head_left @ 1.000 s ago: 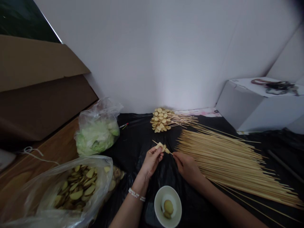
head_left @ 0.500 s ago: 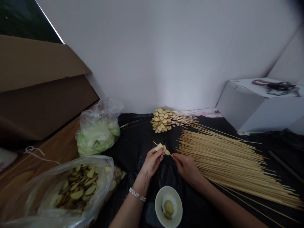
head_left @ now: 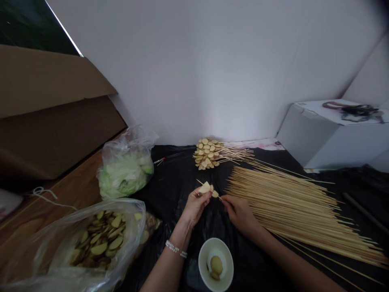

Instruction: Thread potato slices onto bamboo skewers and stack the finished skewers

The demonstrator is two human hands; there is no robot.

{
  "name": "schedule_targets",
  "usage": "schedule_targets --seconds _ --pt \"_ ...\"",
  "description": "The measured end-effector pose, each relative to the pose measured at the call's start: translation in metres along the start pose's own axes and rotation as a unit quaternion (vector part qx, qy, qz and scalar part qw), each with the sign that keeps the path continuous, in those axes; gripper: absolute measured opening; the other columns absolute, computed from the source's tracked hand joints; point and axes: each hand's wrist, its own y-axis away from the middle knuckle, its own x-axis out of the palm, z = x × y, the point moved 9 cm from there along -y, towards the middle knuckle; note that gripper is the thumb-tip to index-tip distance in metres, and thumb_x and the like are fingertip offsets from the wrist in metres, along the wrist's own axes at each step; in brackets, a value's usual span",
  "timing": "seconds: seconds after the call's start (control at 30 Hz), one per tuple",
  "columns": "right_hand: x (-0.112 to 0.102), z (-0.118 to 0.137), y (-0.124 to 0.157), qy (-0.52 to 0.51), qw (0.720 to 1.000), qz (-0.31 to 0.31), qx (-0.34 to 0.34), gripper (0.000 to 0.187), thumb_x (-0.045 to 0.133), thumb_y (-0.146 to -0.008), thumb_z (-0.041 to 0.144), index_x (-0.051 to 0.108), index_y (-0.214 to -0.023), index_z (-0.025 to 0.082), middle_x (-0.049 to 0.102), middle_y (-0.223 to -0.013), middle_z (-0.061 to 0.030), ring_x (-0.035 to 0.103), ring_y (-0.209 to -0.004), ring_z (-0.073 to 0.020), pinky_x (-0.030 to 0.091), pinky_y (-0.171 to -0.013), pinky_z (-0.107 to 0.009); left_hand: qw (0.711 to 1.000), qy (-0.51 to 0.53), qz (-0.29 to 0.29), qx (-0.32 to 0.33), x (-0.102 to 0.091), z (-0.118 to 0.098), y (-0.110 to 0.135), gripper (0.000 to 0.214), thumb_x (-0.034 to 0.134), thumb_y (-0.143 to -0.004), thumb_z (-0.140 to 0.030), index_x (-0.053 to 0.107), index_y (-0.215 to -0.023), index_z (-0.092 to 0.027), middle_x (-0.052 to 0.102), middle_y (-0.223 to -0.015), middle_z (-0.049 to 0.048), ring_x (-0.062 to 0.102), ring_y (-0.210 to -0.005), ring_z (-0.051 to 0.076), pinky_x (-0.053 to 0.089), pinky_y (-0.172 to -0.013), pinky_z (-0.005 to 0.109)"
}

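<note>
Between finger and thumb, my left hand (head_left: 196, 206) pinches a potato slice (head_left: 204, 187) that is pierced by a thin wooden skewer (head_left: 199, 181). A couple more slices sit on the same skewer, between my two hands. My right hand (head_left: 238, 209) is closed around the skewer's other end. Below the hands stands a white bowl (head_left: 201, 265) with a few potato slices (head_left: 216, 265) in it. To the right lies a wide spread of bare skewers (head_left: 291, 211). Filled potato skewers (head_left: 208, 153) are piled at the back.
An open plastic bag (head_left: 138, 227) of potato slices lies at front left, with a bag of pale green leaves (head_left: 126, 174) behind it. A cardboard box (head_left: 54, 89) is far left, a white box (head_left: 316, 134) at right. Black plastic (head_left: 173, 178) covers the work surface.
The front potato slice has turned so that its flat face shows more, as my left fingers shifted on it. My right hand has hardly moved.
</note>
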Motion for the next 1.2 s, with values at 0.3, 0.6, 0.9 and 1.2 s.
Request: schedule_targets --seconds 0.3,0.6,0.9,1.2 --pt "-0.01 0.0 -0.001 -0.021 0.999 -0.038 0.005 0.025 0.04 -0.091 0.026 0.059 -0.074 0.019 0.056 -0.059 0.0009 0.052 -0.056 -0.0124 0.036 -0.058 -0.023 0.999 0.019 -0.042 -0.02 -0.011 0.001 -0.002 0.028 0.08 -0.057 -0.009 0.065 -0.08 -0.013 0.067 -0.075 0.0028 0.06 -0.066 0.008 0.048 -0.059 0.015" --pt "-0.009 -0.005 -0.002 -0.006 0.999 -0.033 0.014 0.026 0.04 -0.091 0.026 0.058 -0.072 0.02 0.056 -0.058 0.0015 0.052 -0.054 -0.0123 0.036 -0.057 -0.023 0.992 0.116 -0.031 -0.049 -0.005 -0.003 0.0 0.026 0.076 -0.066 -0.029 0.06 -0.078 -0.013 0.057 -0.075 0.0022 0.051 -0.057 0.004 0.032 -0.038 0.007" --pt "0.008 0.002 0.005 0.029 0.999 0.009 -0.017 0.026 0.038 -0.09 0.022 0.061 -0.08 0.019 0.064 -0.073 -0.0036 0.058 -0.067 -0.0148 0.039 -0.064 -0.024 0.998 -0.044 -0.049 0.023 -0.003 -0.007 0.0 0.031 0.081 -0.058 -0.031 0.072 -0.078 -0.008 0.053 -0.062 0.0002 0.035 -0.048 0.0 0.018 -0.036 0.012" --pt "0.009 -0.003 0.002 0.028 0.999 0.042 0.02 0.029 0.039 -0.09 0.023 0.062 -0.075 0.019 0.062 -0.064 -0.0017 0.057 -0.061 -0.0138 0.038 -0.059 -0.023 0.998 -0.044 -0.049 0.008 0.001 -0.006 0.003 0.031 0.081 -0.057 -0.032 0.074 -0.076 -0.009 0.057 -0.067 0.0033 0.037 -0.051 0.002 0.019 -0.037 0.013"
